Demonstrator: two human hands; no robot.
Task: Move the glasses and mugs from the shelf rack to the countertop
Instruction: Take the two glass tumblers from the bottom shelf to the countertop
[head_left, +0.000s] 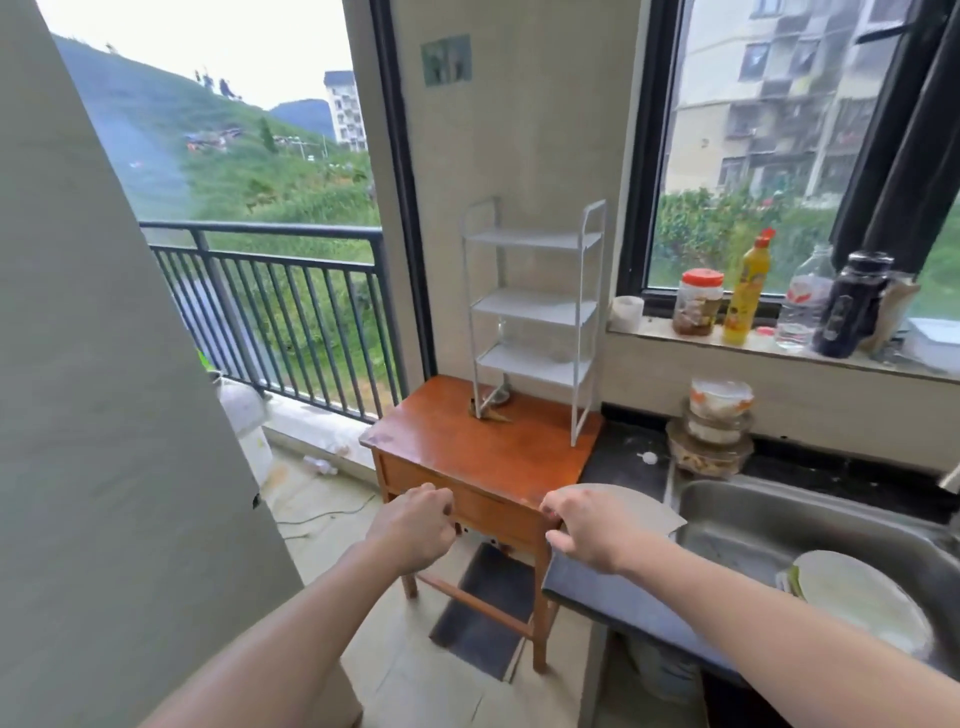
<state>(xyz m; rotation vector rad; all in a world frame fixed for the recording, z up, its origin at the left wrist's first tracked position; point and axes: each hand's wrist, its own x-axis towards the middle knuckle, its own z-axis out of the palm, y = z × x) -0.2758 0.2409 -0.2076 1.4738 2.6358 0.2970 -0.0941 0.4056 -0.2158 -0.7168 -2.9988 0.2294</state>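
A white three-tier shelf rack (535, 306) stands on a small wooden table (467, 452) by the window wall. A faint clear glass (501, 332) seems to stand at the left of its lowest shelf; the upper shelves look bare. Something small, greyish and brown, (492, 402) lies on the table under the rack. The dark countertop (623, 457) adjoins the table on the right. My left hand (415, 530) hovers with curled fingers in front of the table's drawer and holds nothing. My right hand (582, 525), also curled, is at the table's front right corner.
A steel sink (769, 525) holds a pale plate (857, 597); a grey round board (634, 501) lies beside it. Stacked glass bowls (714, 431) sit on the counter. Jars and bottles (748, 291) line the windowsill. A balcony railing (270, 301) is on the left.
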